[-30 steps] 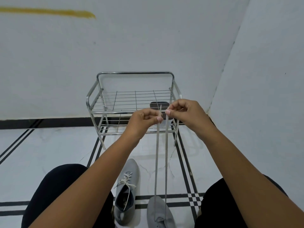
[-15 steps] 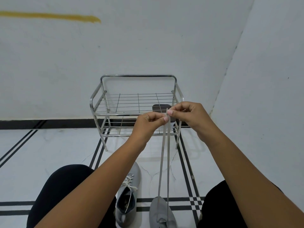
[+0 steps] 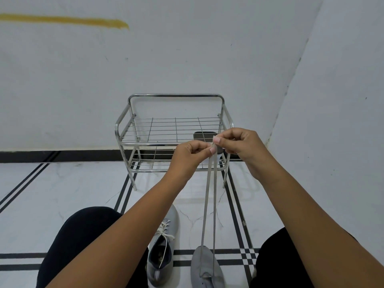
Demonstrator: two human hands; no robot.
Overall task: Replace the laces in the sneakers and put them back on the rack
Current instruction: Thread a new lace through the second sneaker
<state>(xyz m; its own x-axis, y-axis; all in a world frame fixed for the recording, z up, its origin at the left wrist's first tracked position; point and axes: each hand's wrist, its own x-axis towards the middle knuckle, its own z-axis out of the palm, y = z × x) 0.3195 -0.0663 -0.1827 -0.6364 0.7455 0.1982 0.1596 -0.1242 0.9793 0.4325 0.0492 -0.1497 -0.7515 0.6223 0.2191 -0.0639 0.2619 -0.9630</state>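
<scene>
At frame centre, my left hand [image 3: 188, 155] and right hand [image 3: 239, 143] pinch together both ends of the flat grey lace [image 3: 208, 204] rising from the grey fabric sneaker [image 3: 204, 267] at lower centre, before the chrome wire rack [image 3: 145, 129].

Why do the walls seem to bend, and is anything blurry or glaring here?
Head view: wide-angle lens bows the wall corner; light is soft and even, no glare, only faint shadows under the rack; both hands and lace look sharp.
</scene>
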